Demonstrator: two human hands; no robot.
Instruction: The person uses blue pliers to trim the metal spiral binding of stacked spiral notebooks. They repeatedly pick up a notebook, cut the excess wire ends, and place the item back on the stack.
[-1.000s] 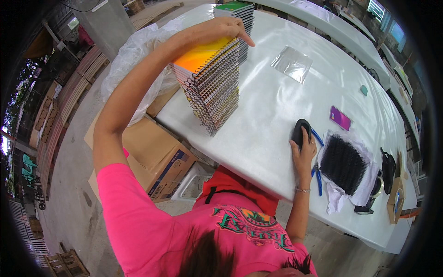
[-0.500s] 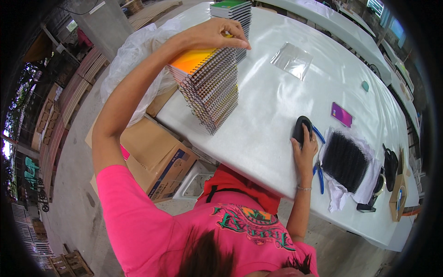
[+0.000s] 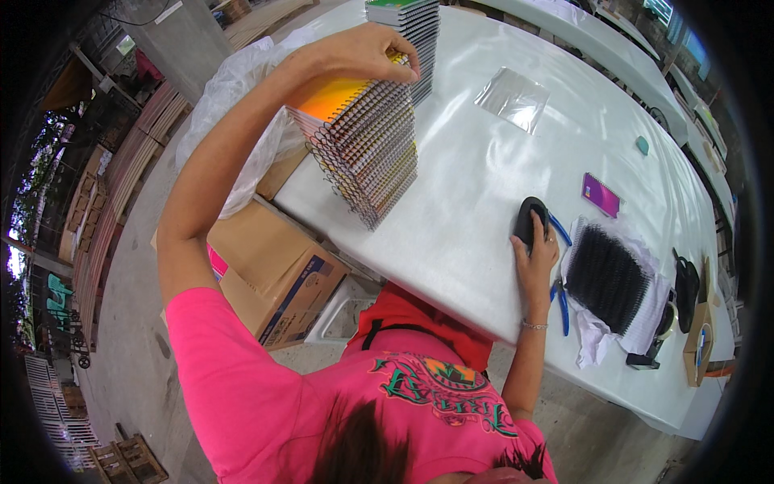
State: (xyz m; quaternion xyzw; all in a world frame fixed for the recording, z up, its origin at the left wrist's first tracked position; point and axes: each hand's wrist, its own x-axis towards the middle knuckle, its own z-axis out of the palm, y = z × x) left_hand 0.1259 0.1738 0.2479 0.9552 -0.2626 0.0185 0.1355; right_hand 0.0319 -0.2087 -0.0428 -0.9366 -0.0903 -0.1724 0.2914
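A tall stack of spiral notebooks [image 3: 367,153] stands at the left of the table, a yellow-orange cover on top and the coiled edges facing me. My left hand [image 3: 375,52] reaches over the stack, its fingers closed round the far corner of the top notebook, by the end of the coil. Part of the grip is hidden. On the right, my right hand [image 3: 536,258] is closed round a black oval object [image 3: 528,222] on the table; its exact kind does not show. Blue-handled pliers [image 3: 563,310] lie beside this hand, with another blue handle [image 3: 559,230] close by.
Behind the stack stands another pile of notebooks [image 3: 403,12] with a green cover. Clear plastic film [image 3: 512,98], a small purple booklet [image 3: 601,194] and a bundle of black coils [image 3: 606,278] on white paper lie on the table [image 3: 451,250]. A cardboard box [image 3: 278,278] sits below left.
My left hand has shifted slightly left, from just past the stack's corner onto it. My right hand stays on the black object.
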